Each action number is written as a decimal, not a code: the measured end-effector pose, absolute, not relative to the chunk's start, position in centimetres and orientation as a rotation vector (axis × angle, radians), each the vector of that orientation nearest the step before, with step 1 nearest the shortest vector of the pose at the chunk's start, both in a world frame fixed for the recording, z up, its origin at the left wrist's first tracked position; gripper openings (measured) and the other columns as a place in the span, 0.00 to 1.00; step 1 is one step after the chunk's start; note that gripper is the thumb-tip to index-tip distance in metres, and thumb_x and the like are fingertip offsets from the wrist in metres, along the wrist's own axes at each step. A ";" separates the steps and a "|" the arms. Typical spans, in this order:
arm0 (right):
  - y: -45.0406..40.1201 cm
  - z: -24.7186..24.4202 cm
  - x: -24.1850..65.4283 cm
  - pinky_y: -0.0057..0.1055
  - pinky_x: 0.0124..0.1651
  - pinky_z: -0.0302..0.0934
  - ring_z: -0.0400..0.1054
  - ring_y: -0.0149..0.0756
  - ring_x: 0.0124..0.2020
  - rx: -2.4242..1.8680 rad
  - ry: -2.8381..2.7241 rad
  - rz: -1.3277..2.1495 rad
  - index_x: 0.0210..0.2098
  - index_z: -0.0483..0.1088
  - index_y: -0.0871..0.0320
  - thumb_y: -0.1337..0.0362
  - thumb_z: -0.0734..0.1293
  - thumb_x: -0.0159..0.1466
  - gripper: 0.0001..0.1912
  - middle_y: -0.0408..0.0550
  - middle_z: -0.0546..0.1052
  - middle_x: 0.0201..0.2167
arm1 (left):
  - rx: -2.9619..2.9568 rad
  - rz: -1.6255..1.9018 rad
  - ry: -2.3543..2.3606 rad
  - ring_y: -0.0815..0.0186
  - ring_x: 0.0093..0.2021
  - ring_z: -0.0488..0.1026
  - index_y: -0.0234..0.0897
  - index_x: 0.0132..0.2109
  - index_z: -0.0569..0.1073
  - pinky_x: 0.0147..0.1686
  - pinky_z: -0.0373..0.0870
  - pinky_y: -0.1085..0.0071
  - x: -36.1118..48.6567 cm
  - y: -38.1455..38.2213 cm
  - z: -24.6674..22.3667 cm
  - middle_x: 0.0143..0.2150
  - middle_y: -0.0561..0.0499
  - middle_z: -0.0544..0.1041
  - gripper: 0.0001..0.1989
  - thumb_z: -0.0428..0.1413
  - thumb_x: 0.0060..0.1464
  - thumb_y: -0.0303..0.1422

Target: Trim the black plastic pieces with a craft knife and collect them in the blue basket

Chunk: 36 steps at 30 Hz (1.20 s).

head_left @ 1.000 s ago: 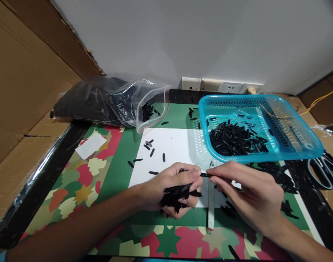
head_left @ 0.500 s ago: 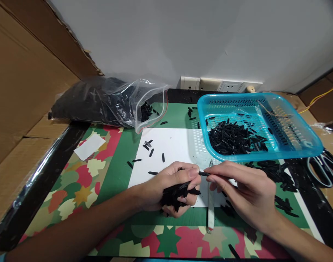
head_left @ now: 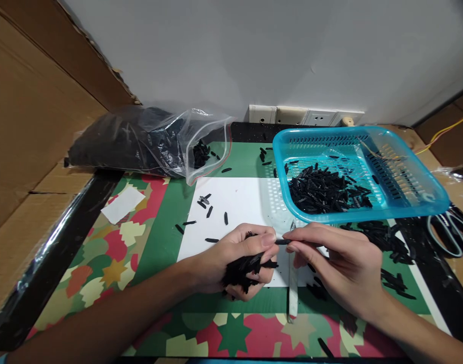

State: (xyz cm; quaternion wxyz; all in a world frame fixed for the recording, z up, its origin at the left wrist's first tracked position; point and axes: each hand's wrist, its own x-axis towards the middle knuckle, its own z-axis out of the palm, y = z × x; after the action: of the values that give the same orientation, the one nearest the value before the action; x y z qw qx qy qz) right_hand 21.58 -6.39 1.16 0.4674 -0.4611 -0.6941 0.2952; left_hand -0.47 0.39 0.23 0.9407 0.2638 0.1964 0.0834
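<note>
A bunch of small black strips (head_left: pixel 241 273) fills the palm of my left hand (head_left: pixel 250 253), whose fingers are curled round it. Between thumb and forefinger the same hand pinches one end of a single black strip (head_left: pixel 282 242). My right hand (head_left: pixel 341 263) grips that strip's other end with thumb and fingertips, so it spans the small gap between both hands. Below lies a white-handled, pen-like tool (head_left: pixel 292 293), its pointed tip by my right fingertips. Loose black strips (head_left: pixel 210 211) are scattered on the white paper (head_left: pixel 246 197).
At the right back a blue plastic basket (head_left: pixel 355 218) holds a heap of black strips (head_left: pixel 322 189). An open zip bag (head_left: pixel 140 146) full of dark pieces lies at the left back. Scissors (head_left: pixel 449 232) rest at the right edge. More strips (head_left: pixel 386 240) lie before the basket.
The view has shifted very slightly. Both hands keep the same hold on the strip, with no other clear change.
</note>
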 end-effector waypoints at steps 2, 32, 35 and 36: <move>-6.4 1.1 21.6 0.25 0.33 0.68 0.76 0.29 0.27 -1.139 -1.700 0.730 0.47 0.80 0.54 0.74 0.71 0.71 0.10 0.41 0.82 0.32 | 0.537 0.164 0.401 0.74 0.22 0.51 0.39 0.34 0.66 0.12 0.53 0.84 -0.5 0.4 0.1 0.27 0.59 0.56 0.18 0.56 0.70 0.45; -6.7 1.2 21.6 0.19 0.33 0.64 0.73 0.24 0.26 -1.210 -1.637 0.933 0.39 0.77 0.53 0.67 0.67 0.76 0.09 0.35 0.79 0.27 | 0.569 0.190 0.459 0.75 0.22 0.52 0.38 0.34 0.67 0.12 0.54 0.84 -0.4 0.4 0.3 0.28 0.58 0.58 0.18 0.56 0.70 0.44; -6.7 1.2 21.5 0.21 0.31 0.64 0.72 0.25 0.26 -1.232 -1.608 0.999 0.37 0.76 0.54 0.64 0.66 0.77 0.12 0.36 0.79 0.27 | 0.572 0.174 0.479 0.75 0.22 0.53 0.38 0.34 0.66 0.12 0.55 0.84 -0.4 0.2 0.3 0.28 0.58 0.58 0.19 0.57 0.70 0.45; -6.7 1.2 21.5 0.21 0.31 0.63 0.72 0.26 0.25 -1.240 -1.596 1.022 0.36 0.76 0.54 0.64 0.65 0.77 0.13 0.37 0.79 0.26 | 0.577 0.166 0.487 0.75 0.22 0.54 0.38 0.34 0.66 0.12 0.55 0.84 -0.4 0.2 0.3 0.28 0.58 0.58 0.19 0.57 0.69 0.45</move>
State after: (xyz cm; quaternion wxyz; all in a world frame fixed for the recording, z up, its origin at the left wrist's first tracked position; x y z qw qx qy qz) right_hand 21.52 -6.67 1.17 0.4247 -0.4957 -0.6380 0.4085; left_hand -0.44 0.20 0.29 0.9263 0.2812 0.2374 0.0807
